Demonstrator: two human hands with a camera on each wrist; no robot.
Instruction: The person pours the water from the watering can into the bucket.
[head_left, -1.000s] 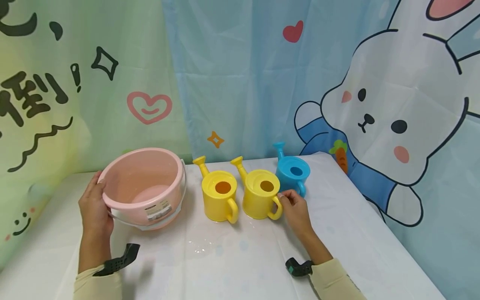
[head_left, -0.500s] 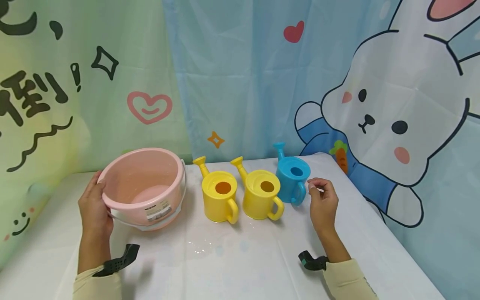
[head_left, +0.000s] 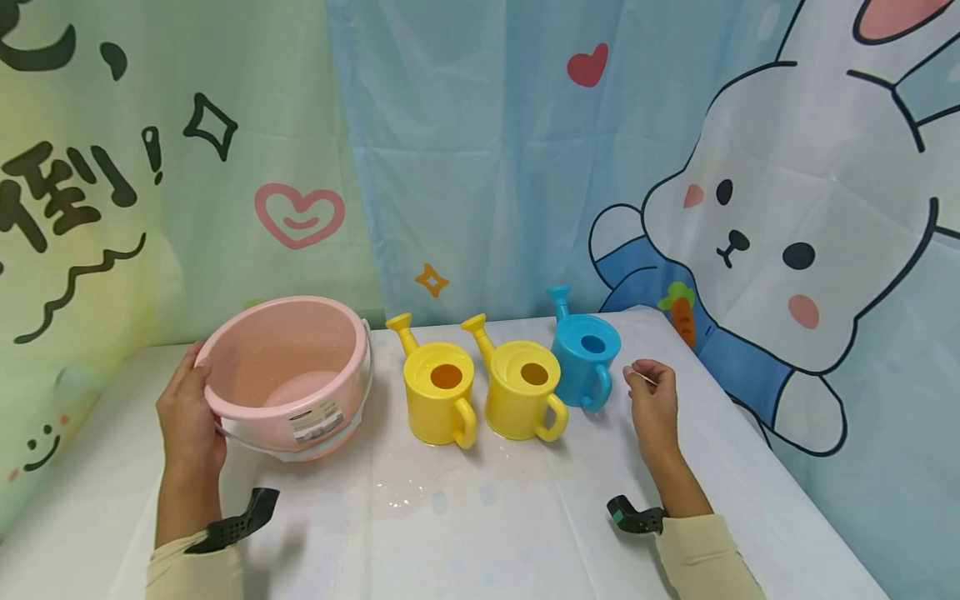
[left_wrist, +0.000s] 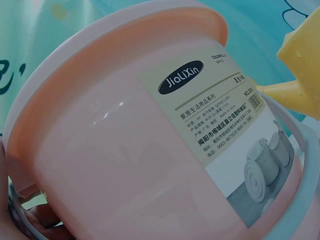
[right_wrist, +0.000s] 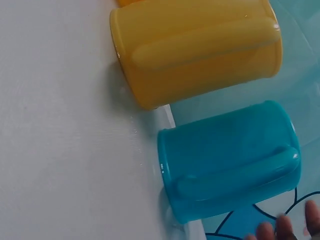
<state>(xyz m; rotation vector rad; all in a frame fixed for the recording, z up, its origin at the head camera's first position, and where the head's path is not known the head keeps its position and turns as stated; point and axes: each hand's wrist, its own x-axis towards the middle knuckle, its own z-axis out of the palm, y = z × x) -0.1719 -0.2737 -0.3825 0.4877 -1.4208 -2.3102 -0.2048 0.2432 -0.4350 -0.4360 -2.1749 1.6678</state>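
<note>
My left hand (head_left: 192, 412) grips the left side of a pink plastic bucket (head_left: 258, 423), thumb near its rim. The bucket's mouth leans toward the head camera; its label (left_wrist: 215, 115) fills much of the left wrist view. My right hand (head_left: 654, 408) is just right of a blue watering can (head_left: 579, 367), apart from its handle, fingers loosely bent. A thin white line shows at its fingertips, too small to identify. Several blurred fingertips (right_wrist: 285, 227) appear spread in the right wrist view. Two yellow watering cans, the left one (head_left: 427, 408) and the middle one (head_left: 510, 404), stand upright.
All three cans stand in a row on a white-covered table (head_left: 450, 542), spouts toward the back. Water drops (head_left: 397, 496) lie in front of the yellow cans. A printed curtain (head_left: 465, 167) hangs behind the table.
My right hand has left the middle yellow can's handle and moved right, past the blue can. The blue can's handle now shows fully. My left hand and the bucket have stayed put.
</note>
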